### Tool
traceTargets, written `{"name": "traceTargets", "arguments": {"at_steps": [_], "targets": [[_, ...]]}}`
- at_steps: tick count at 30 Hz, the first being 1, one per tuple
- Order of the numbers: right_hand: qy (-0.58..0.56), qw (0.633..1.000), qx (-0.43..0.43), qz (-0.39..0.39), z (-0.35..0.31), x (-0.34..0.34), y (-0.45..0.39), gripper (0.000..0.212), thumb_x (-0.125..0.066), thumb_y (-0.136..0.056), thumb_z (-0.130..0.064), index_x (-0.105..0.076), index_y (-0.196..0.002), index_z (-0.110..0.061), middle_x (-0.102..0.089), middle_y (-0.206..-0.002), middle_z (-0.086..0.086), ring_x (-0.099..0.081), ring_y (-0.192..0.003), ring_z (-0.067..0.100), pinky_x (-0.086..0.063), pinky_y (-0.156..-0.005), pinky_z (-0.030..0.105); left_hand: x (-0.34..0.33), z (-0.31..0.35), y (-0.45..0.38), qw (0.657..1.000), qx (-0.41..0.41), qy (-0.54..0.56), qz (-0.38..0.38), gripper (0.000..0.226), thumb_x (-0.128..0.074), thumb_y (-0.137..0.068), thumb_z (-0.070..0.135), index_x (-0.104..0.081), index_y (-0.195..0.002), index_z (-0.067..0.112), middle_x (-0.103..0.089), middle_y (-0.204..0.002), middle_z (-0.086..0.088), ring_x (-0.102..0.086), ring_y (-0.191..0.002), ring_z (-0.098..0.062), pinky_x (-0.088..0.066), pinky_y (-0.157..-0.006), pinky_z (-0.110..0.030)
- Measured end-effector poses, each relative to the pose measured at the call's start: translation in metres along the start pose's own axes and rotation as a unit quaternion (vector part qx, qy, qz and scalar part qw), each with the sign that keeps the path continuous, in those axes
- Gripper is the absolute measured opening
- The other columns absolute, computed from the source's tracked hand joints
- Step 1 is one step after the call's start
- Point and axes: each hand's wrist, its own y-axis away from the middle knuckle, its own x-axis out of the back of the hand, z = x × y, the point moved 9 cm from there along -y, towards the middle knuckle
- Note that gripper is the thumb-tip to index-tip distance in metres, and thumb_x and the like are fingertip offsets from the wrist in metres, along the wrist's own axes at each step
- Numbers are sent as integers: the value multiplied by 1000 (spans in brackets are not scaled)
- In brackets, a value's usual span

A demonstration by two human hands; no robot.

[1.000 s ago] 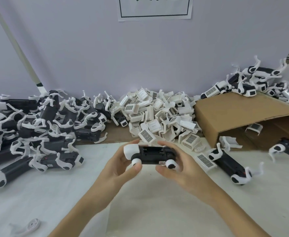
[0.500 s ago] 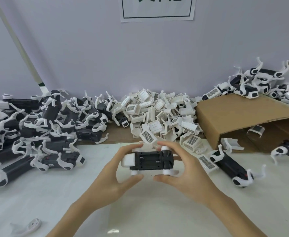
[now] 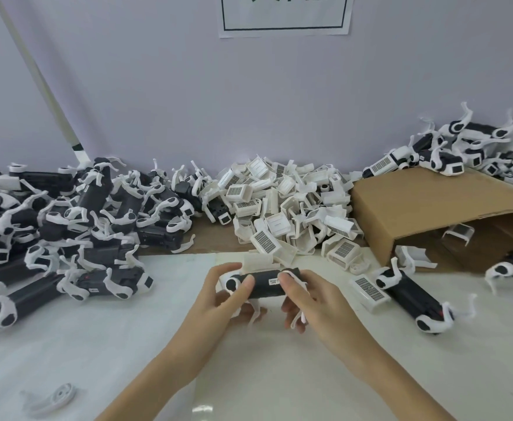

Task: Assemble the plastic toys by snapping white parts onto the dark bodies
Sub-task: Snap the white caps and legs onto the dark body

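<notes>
I hold a dark toy body (image 3: 265, 284) with white leg parts level above the white table, at the centre of the head view. My left hand (image 3: 218, 296) grips its left end, thumb across the front. My right hand (image 3: 306, 296) grips its right end, thumb on the top near a small label. White legs hang below the body between my fingers. A heap of loose white parts (image 3: 291, 208) lies just behind, against the wall.
A big pile of dark bodies with white legs (image 3: 60, 220) fills the left side. A tipped cardboard box (image 3: 425, 205) sits at right with more toys (image 3: 449, 150) on it. Another toy (image 3: 416, 296) lies right of my hands; a loose white leg (image 3: 57, 396) lies near left.
I have turned the toy body in my hands: its open compartment faced me before, now its smooth dark side with the label shows and the legs point down.
</notes>
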Motion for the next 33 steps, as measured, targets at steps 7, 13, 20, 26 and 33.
{"name": "traceTargets", "arguments": {"at_steps": [7, 13, 20, 26, 33], "targets": [[103, 975, 196, 30, -33, -18, 23, 59, -82, -80, -51, -55, -129, -33, -69, -114, -15, -64, -104, 10, -48, -83, 16, 0, 6, 6, 994, -89, -32, 49, 64, -50, -81, 86, -43, -140, 62, -70, -126, 22, -64, -122, 1, -43, -101, -26], [349, 842, 409, 38, -64, -36, 47, 60, -76, -87, -30, -47, -140, -27, -51, -136, -14, -48, -120, 0, -44, -91, 24, 1, 6, -6, 997, -78, 9, -11, 45, -49, -107, 56, -37, -151, 54, -67, -140, 15, -67, -129, -13, -42, -117, -46], [227, 936, 268, 8, -35, -11, 21, 71, -79, -91, -34, -36, -147, -40, -50, -144, -22, -51, -133, 9, -41, -97, 7, 8, 27, 4, 987, -154, -50, 5, 56, -51, -100, 63, -38, -153, 50, -55, -154, 18, -56, -138, -11, -38, -116, -41], [73, 986, 133, -64, -15, -8, 7, 49, -56, -99, -55, -47, -143, -35, -65, -133, -16, -64, -118, 11, -50, -85, 24, 6, 40, 9, 976, -192, -105, -9, 51, -61, -100, 52, -49, -149, 46, -64, -144, 14, -64, -127, -7, -49, -104, -31], [119, 982, 141, -24, -18, 3, 6, 46, -32, -108, -53, -57, -141, -35, -67, -131, -19, -58, -128, 3, -43, -106, 21, 19, 28, 2, 988, -127, -27, 83, 33, -64, -89, 47, -56, -119, 36, -67, -77, -27, -73, -68, -43, -60, -62, -29]]}}
